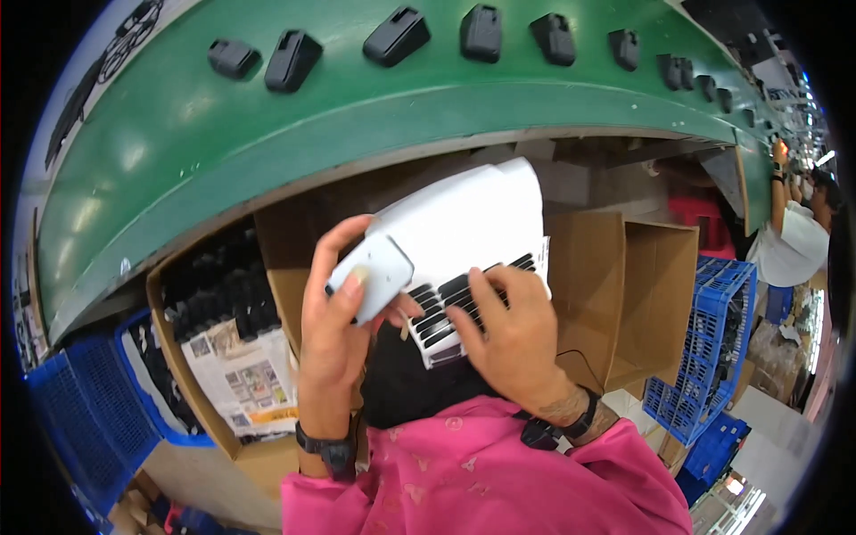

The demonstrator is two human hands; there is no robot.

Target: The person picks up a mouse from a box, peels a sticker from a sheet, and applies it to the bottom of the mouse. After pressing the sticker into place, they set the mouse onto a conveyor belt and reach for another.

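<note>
My left hand (334, 312) is closed around a pale grey, rounded plastic casing (379, 272), with the thumb lying across its face. Its fingertips also reach the lower left edge of a white sheet (473, 209) curving up in front of me. Rows of black strip stickers (434, 327) cover the sheet's lower part. On these rows rests my right hand (513, 325), its bent thumb and forefinger at a black sticker (456, 288). The hand partly hides the sticker.
Several black blocky housings (481, 34) stand along the green bench (357, 111) ahead. Open cardboard boxes (655, 294) flank me, one at left holding dark parts and newspaper (245, 374). Blue crates (704, 348) stand at both sides. A person (794, 236) is at far right.
</note>
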